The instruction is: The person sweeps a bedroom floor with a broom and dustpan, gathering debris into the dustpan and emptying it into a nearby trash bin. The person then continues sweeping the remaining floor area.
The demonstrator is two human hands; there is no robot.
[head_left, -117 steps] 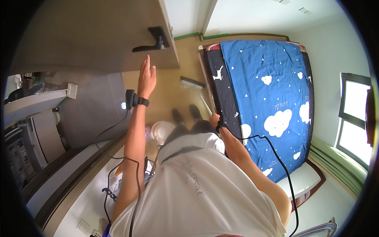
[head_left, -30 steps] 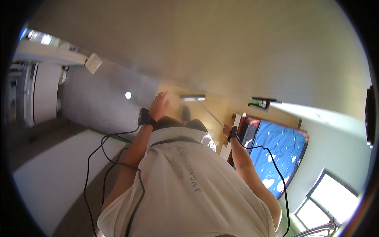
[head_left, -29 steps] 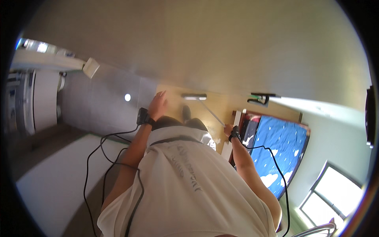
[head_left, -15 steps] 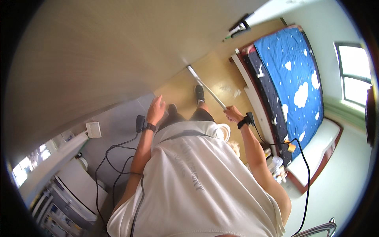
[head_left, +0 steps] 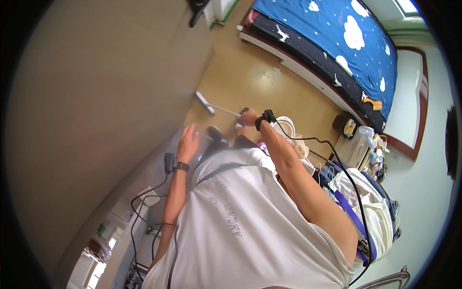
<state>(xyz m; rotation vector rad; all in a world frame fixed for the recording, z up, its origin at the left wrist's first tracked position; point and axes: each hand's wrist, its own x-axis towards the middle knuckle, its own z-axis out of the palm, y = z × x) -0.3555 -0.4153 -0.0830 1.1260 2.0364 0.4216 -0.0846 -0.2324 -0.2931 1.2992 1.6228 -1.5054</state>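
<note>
My right hand (head_left: 249,117) is closed round the pale handle of a long-handled floor tool (head_left: 205,103). Its narrow white bar-shaped head rests on the yellow floor close to the grey-brown panel at my left; whether it is a broom or a mop I cannot tell. My left hand (head_left: 188,142) is held out beside that panel, holding nothing, its fingers stretched and a little apart. Below the hands, my feet (head_left: 217,133) stand on the floor, partly hidden by my shirt and right arm.
The large grey-brown panel (head_left: 106,96) fills the left side. A bed (head_left: 327,48) with blue cloud-patterned bedding stands far right, an orange brush (head_left: 374,103) on it. A white bucket (head_left: 284,126), a dark bin (head_left: 345,124) and piled clothes (head_left: 370,207) line my right. Black cables hang from both wrists.
My view has turned, so the bed sits higher and the bucket and clothes pile show. My right hand, still on the handle, has moved left and up; the tool's head now shows plainly.
</note>
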